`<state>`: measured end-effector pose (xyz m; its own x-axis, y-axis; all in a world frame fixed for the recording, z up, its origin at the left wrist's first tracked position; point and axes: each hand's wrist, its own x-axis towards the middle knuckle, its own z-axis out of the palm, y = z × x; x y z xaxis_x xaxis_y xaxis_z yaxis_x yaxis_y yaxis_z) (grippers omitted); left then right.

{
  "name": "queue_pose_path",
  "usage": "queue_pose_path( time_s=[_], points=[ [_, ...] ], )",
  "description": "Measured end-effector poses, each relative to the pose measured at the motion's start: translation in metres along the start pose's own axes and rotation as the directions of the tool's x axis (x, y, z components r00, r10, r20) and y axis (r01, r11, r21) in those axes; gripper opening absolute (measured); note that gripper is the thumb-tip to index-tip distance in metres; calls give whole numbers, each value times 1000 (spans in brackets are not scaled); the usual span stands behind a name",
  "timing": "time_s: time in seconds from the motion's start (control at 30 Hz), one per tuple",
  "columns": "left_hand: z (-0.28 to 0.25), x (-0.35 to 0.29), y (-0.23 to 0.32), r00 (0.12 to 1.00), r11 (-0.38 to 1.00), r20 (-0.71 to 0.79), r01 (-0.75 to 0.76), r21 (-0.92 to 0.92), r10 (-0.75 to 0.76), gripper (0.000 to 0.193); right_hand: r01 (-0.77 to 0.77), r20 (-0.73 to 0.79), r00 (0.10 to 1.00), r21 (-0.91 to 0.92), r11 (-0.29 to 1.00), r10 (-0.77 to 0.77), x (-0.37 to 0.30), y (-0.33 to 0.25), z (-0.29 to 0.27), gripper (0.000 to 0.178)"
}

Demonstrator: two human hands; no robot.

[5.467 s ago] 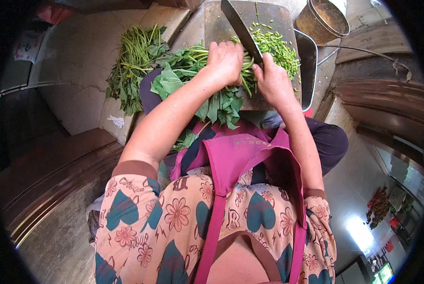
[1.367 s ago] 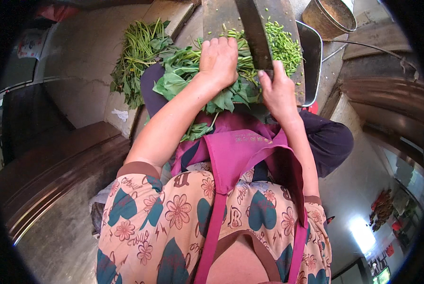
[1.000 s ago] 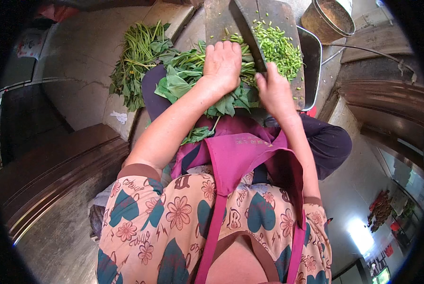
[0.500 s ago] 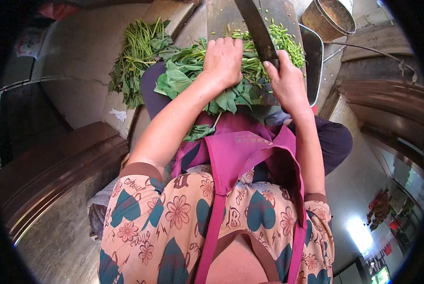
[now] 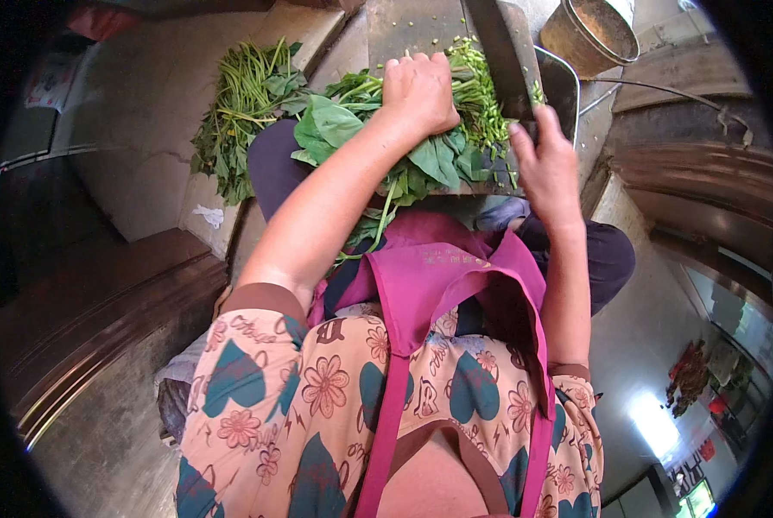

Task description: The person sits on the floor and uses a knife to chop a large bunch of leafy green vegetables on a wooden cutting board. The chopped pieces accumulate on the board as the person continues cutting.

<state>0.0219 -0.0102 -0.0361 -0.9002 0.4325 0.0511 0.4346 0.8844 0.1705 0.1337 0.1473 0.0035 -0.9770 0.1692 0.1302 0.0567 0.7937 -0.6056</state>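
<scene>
On my feed I saw the left hand (image 5: 419, 93) closed over leafy greens (image 5: 330, 123) on the chopping board (image 5: 401, 28), stems rightward; the right hand (image 5: 549, 162) gripped the knife (image 5: 501, 60), its long blade pointing away, slightly left.

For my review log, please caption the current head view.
Left hand holds leafy green stems on a dark wooden board; right hand grips a broad dark metal knife.
</scene>
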Motion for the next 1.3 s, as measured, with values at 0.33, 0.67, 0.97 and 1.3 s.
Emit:
queue_pose_path(
  time_s=[0.33, 0.67, 0.97, 1.3],
  points=[
    [1, 6, 4, 997, 999, 64, 31, 36, -33, 48, -1, -40, 999, 18, 1000, 2, 6, 2, 39, 28],
    [-1, 5, 7, 998, 999, 61, 25, 33, -27, 47, 235, -479, 848, -40, 971, -225, 0, -1, 29, 26],
    [7, 6, 4, 1000, 998, 25, 18, 57, -19, 49, 119, -391, 920, 328, 937, 19, -8, -23, 7, 28],
    [11, -1, 6, 1000, 997, -6, 31, 73, -31, 42, 100, -341, 940, 273, 957, -1, -7, -36, 0, 28]
  ],
)
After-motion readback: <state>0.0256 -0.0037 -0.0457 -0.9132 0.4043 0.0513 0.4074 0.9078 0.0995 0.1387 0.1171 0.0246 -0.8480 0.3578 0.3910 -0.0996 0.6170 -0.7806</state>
